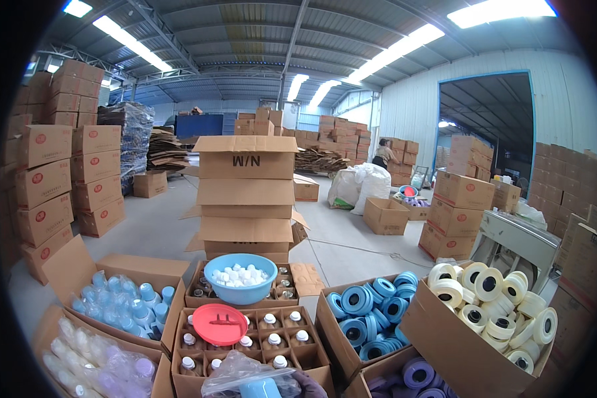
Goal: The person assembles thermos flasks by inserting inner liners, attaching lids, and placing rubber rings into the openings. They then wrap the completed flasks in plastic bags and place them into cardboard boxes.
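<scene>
At the lower edge, my right hand (308,384), in a dark glove, grips the right side of a clear plastic bag (229,377). Inside the bag is a light blue, smooth-sided piece (261,388), cut off by the frame edge. My left hand does not show. Just beyond the bag stands a divided carton (176,348) of brown bottles with white caps (274,339). A red plate-like lid (220,324) with a dark slotted mark lies on the bottles. Behind it, a blue basin (240,292) full of small white caps (241,274) rests on another divided carton.
Left are cartons of bagged blue bottles (142,310) and clear and purple bottles (89,365). Right are cartons of blue rolls (371,318), purple rolls (418,373) and cream rolls (489,284). Stacked open cartons (245,202) rise ahead; a person (383,154) stands far back.
</scene>
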### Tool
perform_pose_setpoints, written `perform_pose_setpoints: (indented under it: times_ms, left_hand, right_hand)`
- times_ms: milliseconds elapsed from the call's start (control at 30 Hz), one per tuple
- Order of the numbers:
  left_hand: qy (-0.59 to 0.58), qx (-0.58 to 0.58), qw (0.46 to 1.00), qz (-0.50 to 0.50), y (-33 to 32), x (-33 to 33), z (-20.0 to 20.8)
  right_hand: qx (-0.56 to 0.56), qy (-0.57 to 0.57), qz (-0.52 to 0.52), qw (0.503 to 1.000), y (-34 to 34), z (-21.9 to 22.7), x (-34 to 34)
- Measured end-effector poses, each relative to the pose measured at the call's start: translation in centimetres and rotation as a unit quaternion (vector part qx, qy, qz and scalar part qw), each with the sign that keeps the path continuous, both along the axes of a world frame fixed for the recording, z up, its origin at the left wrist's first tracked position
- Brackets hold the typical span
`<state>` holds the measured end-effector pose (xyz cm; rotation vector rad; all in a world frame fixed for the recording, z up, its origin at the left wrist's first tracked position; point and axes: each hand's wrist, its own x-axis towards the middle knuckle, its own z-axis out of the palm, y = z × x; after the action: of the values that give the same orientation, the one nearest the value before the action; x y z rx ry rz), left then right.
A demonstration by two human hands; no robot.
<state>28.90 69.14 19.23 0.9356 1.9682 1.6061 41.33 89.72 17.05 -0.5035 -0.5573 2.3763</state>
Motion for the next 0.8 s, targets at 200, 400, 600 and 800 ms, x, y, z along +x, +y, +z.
perform_pose_setpoints:
  times_ms: [200,400,600,800]
  left_hand:
    - [0.346,-0.029,0.931,0.114,-2.6,-0.2,-1.9]
    - [0.132,0.130,0.982,-0.031,-5.2,0.1,-0.8]
    - [-0.126,-0.110,0.949,-0.266,-14.2,1.1,-5.5]
    - [-0.088,-0.105,0.981,-0.137,-9.4,-3.8,-1.0]
  right_hand:
    - [0.241,-0.058,0.160,0.955,-0.8,1.2,5.2]
    - [0.641,-0.253,0.065,0.722,-1.5,-0.4,9.5]
    - [0.798,-0.211,0.155,0.542,-6.5,0.3,11.9]
    - [0.837,-0.297,0.313,0.337,-10.9,-6.9,21.5]
